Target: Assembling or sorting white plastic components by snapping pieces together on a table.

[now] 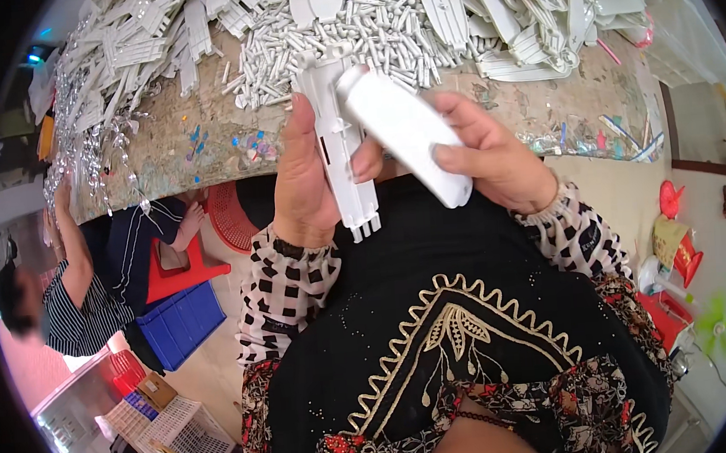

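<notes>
Long white plastic housing [342,162] is being pinched by the left hand [304,188], smooth white plastic cover [407,135] by the right hand [506,159]; ideally, edges are being squared up gently, tbh.

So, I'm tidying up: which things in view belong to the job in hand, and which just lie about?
Likely in use:
slotted white piece, left hand
smooth white piece, right hand
heaped small white cylinders

Apparently lying about:
blue crate
red basket
green fan

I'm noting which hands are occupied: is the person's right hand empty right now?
No, the right hand holds a smooth white piece, while the left hand holds a slotted white piece.
</notes>
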Demonstrator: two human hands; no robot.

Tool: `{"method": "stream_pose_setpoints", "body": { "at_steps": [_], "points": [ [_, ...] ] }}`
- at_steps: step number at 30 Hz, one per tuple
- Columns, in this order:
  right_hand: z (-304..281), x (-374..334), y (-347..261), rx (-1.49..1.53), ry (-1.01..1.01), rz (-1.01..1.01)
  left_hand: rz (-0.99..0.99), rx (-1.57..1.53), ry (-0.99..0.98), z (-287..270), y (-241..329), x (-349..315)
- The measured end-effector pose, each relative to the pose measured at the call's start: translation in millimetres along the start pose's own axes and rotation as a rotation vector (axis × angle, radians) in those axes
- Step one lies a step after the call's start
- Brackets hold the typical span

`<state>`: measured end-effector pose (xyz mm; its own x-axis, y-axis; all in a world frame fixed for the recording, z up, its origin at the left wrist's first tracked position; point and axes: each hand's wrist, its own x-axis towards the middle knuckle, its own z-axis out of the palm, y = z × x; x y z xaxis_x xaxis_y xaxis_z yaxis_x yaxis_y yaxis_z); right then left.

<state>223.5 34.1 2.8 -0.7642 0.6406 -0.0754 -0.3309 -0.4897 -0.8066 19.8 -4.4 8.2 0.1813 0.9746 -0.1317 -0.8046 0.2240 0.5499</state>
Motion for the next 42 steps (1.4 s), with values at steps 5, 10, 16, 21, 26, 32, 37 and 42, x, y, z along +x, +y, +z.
{"method": "stream_pose_setpoints", "body": {
  "at_steps": [5, 10, 16, 21, 26, 32, 37, 42],
  "points": [
    [-3.4, 7.4, 19.4, -0.255, 0.107, -0.024, 0.018, -0.074, -0.065, -3.2, -10.5, 7.2],
    [2.1, 5.4, 17.5, -0.93, 0.495, -0.349, 0.058, -0.163, -0.035, 0.5, -17.8, 6.7],
    [4.8, 3.4, 10.0, -1.403, 0.271, -0.545, 0.068, -0.245, -0.089, -9.9, -18.6, 6.7],
    [-6.4, 4.0, 10.1, -1.31, 0.286, -0.538, 0.101, -0.182, -0.062, -7.5, -16.1, 2.5],
    [3.5, -1.2, 2.7, -1.31, 0.092, -0.512, 0.211, 0.025, -0.004, -5.1, -12.4, -3.5],
    [4.6, -1.0, 6.9, -1.083, -0.034, -0.422, 0.341, 0.357, -0.033, 7.7, -4.0, -8.1],
    [7.7, 4.9, 9.5, -1.117, 0.011, -0.708, 0.367, 0.454, -0.041, 6.5, -2.9, -7.3],
    [16.9, 0.2, 6.7, -1.194, 0.034, -0.592, 0.349, 0.561, 0.075, 21.2, -6.7, -6.2]
  ]
}}
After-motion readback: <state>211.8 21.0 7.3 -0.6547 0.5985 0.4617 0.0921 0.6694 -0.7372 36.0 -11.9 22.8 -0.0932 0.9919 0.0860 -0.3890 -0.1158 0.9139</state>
